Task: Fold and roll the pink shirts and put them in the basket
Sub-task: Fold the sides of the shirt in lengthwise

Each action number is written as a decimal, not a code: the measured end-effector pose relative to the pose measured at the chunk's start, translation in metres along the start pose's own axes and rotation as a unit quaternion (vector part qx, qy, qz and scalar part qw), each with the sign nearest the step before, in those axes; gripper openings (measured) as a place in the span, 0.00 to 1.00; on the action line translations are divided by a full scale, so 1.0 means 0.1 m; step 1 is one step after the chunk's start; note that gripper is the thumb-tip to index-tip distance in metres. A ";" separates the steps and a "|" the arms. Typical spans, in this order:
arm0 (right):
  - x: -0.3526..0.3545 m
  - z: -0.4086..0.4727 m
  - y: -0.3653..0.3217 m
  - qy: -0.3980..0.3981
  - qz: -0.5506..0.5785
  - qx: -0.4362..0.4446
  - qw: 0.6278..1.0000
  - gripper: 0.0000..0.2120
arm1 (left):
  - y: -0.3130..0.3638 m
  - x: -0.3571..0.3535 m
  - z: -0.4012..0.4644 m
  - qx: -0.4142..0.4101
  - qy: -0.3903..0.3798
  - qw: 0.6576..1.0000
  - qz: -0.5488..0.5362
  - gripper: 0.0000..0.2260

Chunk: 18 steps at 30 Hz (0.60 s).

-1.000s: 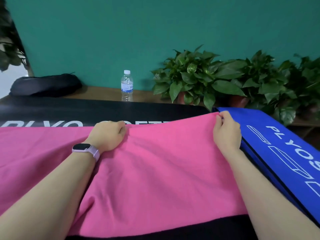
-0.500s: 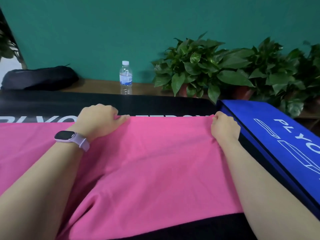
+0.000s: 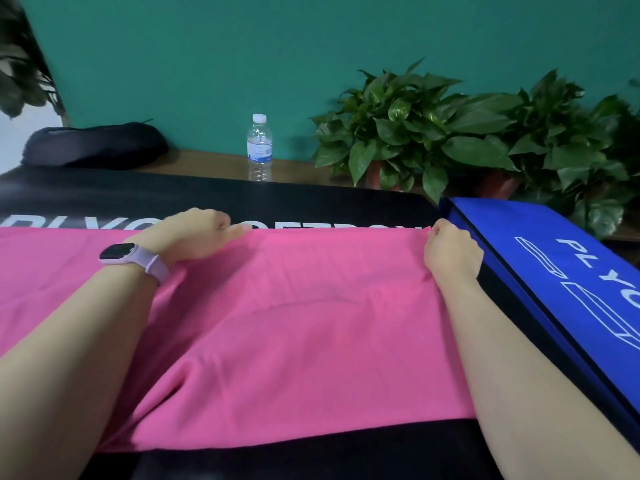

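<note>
A pink shirt [image 3: 298, 334] lies spread flat across a black mat [image 3: 242, 206] with white lettering. My left hand [image 3: 188, 235], with a pale purple watch on its wrist, pinches the shirt's far edge near the middle. At the far right corner of the shirt, my right hand [image 3: 452, 252] grips the same edge with curled fingers. The cloth between the two hands is pulled fairly straight, with soft creases nearer to me. No basket is in view.
A blue padded mat [image 3: 568, 271] with white lettering lies along the right. Behind the black mat a wooden ledge holds a water bottle [image 3: 259, 147], a dark bag [image 3: 95, 145] and potted plants [image 3: 433, 133] against a green wall.
Both hands have drawn the shirt's far edge flatter and straighter onto the mat. The left hand shifted a little left along that edge.
</note>
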State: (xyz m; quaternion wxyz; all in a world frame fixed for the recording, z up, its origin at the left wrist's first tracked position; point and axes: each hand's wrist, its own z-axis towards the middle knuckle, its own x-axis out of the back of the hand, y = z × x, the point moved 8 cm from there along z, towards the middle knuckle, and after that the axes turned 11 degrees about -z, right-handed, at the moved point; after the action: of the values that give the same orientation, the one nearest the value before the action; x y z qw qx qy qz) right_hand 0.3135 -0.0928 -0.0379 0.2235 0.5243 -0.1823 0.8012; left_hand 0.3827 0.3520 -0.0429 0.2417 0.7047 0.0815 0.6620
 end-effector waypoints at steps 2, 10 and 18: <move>0.01 0.00 0.02 0.003 0.005 -0.002 1.000 0.07 | 0.10 -0.02 -0.04 -0.023 -0.025 0.999 -0.030 0.28; 0.00 0.01 0.04 0.011 0.048 0.005 0.999 0.09 | 0.17 0.28 -0.02 0.005 0.044 0.999 0.016 0.22; 0.05 0.04 0.02 0.034 0.048 0.016 0.998 0.09 | 0.02 0.00 -0.07 -0.034 0.157 0.981 0.112 0.22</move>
State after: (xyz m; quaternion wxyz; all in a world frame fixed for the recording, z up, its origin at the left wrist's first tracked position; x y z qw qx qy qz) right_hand 0.3133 -0.0958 -0.0320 0.1822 0.4910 -0.1866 0.8312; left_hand 0.3757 0.3519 -0.0418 0.1737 0.5884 0.0162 0.7895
